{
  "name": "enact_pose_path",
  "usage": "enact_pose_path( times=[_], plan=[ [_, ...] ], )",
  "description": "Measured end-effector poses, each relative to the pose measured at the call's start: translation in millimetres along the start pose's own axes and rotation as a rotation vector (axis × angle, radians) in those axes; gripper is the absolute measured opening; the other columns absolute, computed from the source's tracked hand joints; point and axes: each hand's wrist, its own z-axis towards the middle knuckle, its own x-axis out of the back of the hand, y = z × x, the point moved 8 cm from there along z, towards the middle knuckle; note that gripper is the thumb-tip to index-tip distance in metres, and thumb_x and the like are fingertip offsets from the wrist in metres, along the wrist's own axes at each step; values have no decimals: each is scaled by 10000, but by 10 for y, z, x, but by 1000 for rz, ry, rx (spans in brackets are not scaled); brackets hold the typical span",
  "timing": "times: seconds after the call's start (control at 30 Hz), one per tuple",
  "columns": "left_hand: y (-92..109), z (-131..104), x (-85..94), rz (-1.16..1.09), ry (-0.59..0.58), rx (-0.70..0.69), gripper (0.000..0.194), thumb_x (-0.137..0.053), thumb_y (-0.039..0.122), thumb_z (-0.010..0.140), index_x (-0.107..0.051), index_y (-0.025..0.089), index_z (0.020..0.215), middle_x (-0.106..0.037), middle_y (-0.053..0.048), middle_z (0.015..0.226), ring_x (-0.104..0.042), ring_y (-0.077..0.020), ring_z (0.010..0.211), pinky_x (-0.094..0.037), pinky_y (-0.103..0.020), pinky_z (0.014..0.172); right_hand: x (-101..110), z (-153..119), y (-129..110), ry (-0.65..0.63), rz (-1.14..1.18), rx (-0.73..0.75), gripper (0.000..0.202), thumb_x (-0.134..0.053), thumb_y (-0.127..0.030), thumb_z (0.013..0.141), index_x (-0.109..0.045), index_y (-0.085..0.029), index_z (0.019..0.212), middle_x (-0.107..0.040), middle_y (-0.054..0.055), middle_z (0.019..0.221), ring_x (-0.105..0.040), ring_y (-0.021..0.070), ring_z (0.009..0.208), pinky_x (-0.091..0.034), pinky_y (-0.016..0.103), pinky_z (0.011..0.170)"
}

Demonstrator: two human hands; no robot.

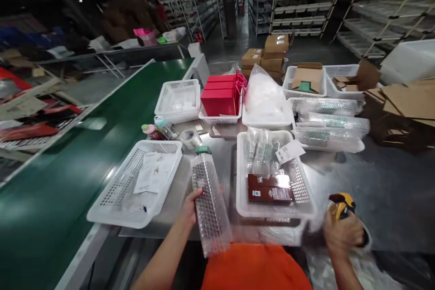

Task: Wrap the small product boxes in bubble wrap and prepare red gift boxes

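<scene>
My left hand (pixel 189 208) is closed around a long, bubble-wrapped package (pixel 210 204) with a green end (pixel 203 149). It is held at a slant over the table's front edge, between two white baskets. In my right hand (pixel 344 233) is a yellow-and-black tape dispenser (pixel 343 201), slightly blurred, above the right part of the metal table. The white basket (pixel 307 210) between my hands contains several bubble-wrapped pieces (pixel 263 152), a brown box (pixel 270 188) and a white label (pixel 290 151). Left of my left hand, another white basket (pixel 102 210) contains papers (pixel 154 172) and clear plastic.
A green conveyor belt (pixel 68 172) runs along the left. A tape roll (pixel 190 138) and small bottles (pixel 158 131) stand on the table. Behind are red boxes (pixel 219 95), a white bag (pixel 263 95), bubble-wrapped rolls (pixel 328 122) and cardboard (pixel 411 102). Plastic film (pixel 356 267) hangs at lower right.
</scene>
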Motion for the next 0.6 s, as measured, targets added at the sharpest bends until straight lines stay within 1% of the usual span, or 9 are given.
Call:
enact_pose_path(
  times=[0.03, 0.07, 0.17, 0.2, 0.27, 0.37, 0.43, 0.53, 0.6],
  plan=[
    [10, 49, -201, 29, -24, -14, 777, -623, 645, 639, -651, 104, 1195, -768, -176, 1086, -672, -379, 1183, -532, -518, 1015, -12, -39, -274, -52, 203, -37, 540, -564, -525, 816, -559, -126, 1180, -617, 278, 1209, -554, 453, 1223, -411, 629, 1036],
    [-6, 106, -381, 77, -26, -18, 821, -555, 679, 664, -642, 99, 1237, -755, -178, 1153, -658, -378, 1210, -522, -521, 1032, -76, -121, -639, -199, 453, -24, 584, -606, -571, 791, -549, -165, 1207, -622, 220, 1239, -565, 404, 1223, -426, 577, 1059],
    [-173, 284, -817, 207, 38, -12, 862, -518, 669, 679, -598, 92, 1314, -730, -179, 1227, -655, -374, 1211, -520, -519, 1044, -337, -697, -1752, -905, 1009, -111, 699, -790, -614, 678, -558, -275, 1244, -672, 106, 1244, -647, 292, 1098, -504, 465, 1004],
    [-244, 340, -946, 234, 47, -21, 866, -569, 643, 667, -578, 92, 1335, -728, -179, 1230, -660, -372, 1200, -522, -511, 1047, -384, -938, -2032, -1144, 1083, -134, 749, -840, -600, 628, -568, -266, 1241, -690, 97, 1224, -670, 285, 1052, -521, 466, 978],
    [-354, 448, -1202, 275, 3, -85, 891, -652, 615, 665, -532, 108, 1388, -714, -168, 1268, -660, -361, 1198, -522, -487, 1055, -396, -1171, -2257, -1319, 1158, -192, 774, -920, -527, 549, -606, -240, 1195, -731, 68, 1135, -689, 264, 1011, -525, 437, 973],
    [-445, 625, -1481, 479, -111, -215, 844, -551, 683, 807, -469, 172, 1474, -618, -143, 1439, -587, -323, 1321, -487, -445, 1098, -353, -1060, -1953, -1248, 1215, -376, 729, -949, -468, 520, -658, -218, 1139, -765, 52, 1054, -711, 253, 952, -546, 398, 923],
    [-467, 789, -1494, 826, -46, -285, 767, -517, 631, 872, -464, 169, 1483, -546, -155, 1513, -505, -313, 1409, -422, -440, 1162, -261, -820, -1540, -1157, 1222, -519, 691, -941, -458, 535, -680, -221, 1128, -778, 53, 1023, -727, 258, 899, -569, 387, 853],
    [-571, 1066, -1503, 1521, 25, -329, 780, -717, 416, 783, -479, 127, 1467, -479, -207, 1557, -420, -358, 1465, -289, -488, 1243, -78, -359, -869, -975, 1172, -692, 629, -946, -436, 499, -703, -220, 1038, -783, 40, 898, -734, 263, 779, -587, 372, 722],
    [-748, 1234, -1550, 1868, -51, -301, 913, -796, 289, 690, -432, 116, 1509, -412, -233, 1602, -359, -388, 1498, -212, -535, 1263, 35, -97, -476, -853, 1136, -766, 584, -954, -422, 467, -705, -217, 954, -778, 33, 827, -731, 264, 714, -595, 376, 675]
  ],
)
